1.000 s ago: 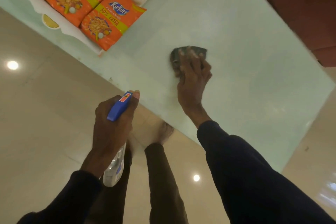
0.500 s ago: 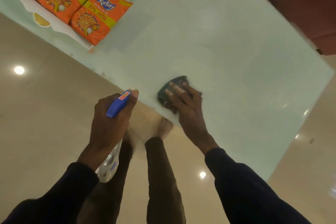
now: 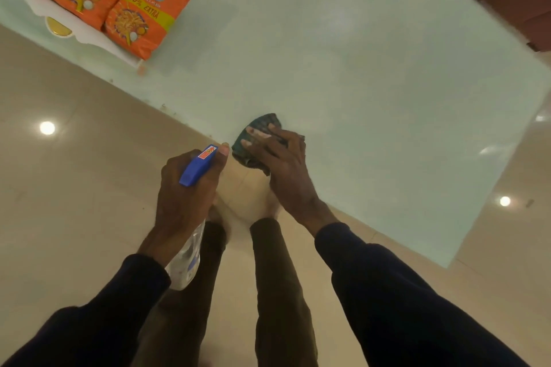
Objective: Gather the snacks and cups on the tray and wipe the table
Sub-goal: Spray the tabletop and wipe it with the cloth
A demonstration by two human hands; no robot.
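Pressing a dark green cloth flat on the pale green counter, the right grip has its fingers spread straight over the rag, right at the counter's near edge (the cloth reaches the rim). The left grip is curled round a spray bottle, one fingertip at the front of its blue head, held off the counter above the floor. Orange snack packets lie on a white tray at the far left corner, well apart from the cloth.
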